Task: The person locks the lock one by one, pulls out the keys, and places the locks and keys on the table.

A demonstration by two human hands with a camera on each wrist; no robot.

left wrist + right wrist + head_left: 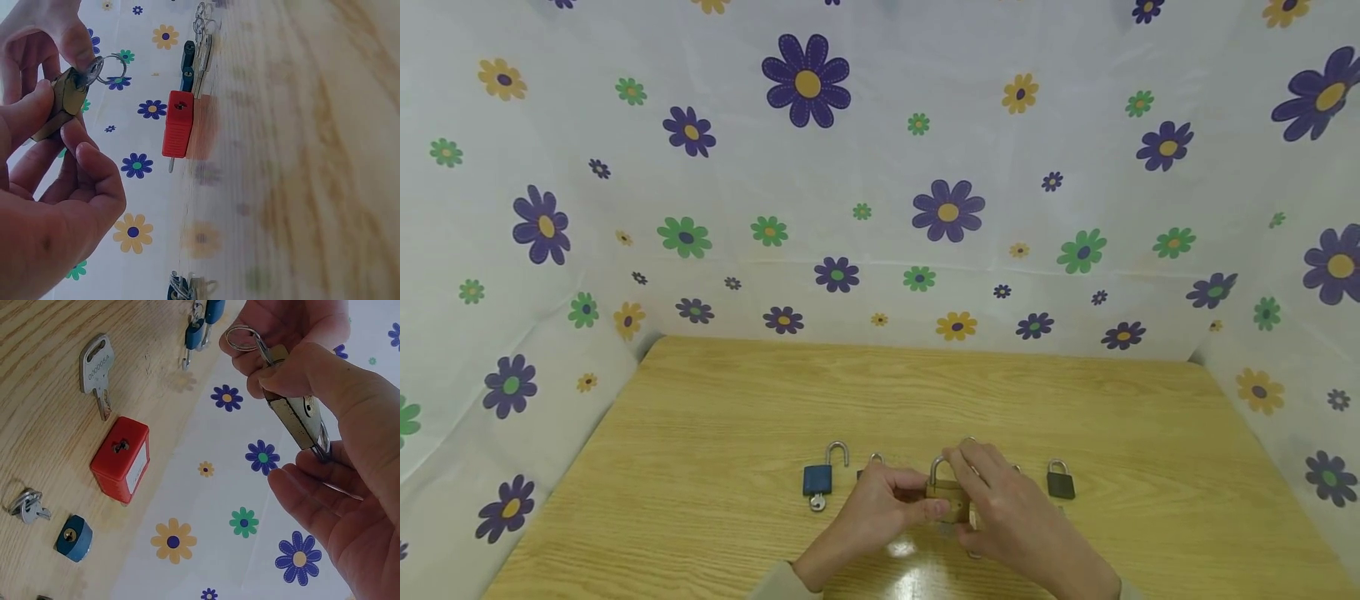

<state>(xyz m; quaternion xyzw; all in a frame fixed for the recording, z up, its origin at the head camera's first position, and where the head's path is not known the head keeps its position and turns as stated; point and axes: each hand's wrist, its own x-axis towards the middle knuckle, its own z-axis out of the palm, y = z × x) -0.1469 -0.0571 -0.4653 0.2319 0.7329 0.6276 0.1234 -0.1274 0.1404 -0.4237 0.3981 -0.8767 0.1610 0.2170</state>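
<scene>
My left hand (880,504) pinches the body of a brass padlock (957,504) between thumb and fingers, above the table. From the other side my right hand (1015,517) holds the same padlock, its fingers at the shackle (934,471) and its thumb down at the key end. A key with a wire ring (114,69) sticks out of the padlock's bottom in the left wrist view. The right thumb (284,378) lies against the key end in the right wrist view, while the other fingers (312,500) reach round the shackle side. My fingers hide part of the shackle.
On the wooden table (737,417) a blue padlock (817,480) with raised shackle and key lies left, a dark padlock (1061,485) right. Behind my hands stand a red padlock (119,462) and a smaller blue one (74,539). A loose key (97,372) and ringed keys (28,506) lie nearby.
</scene>
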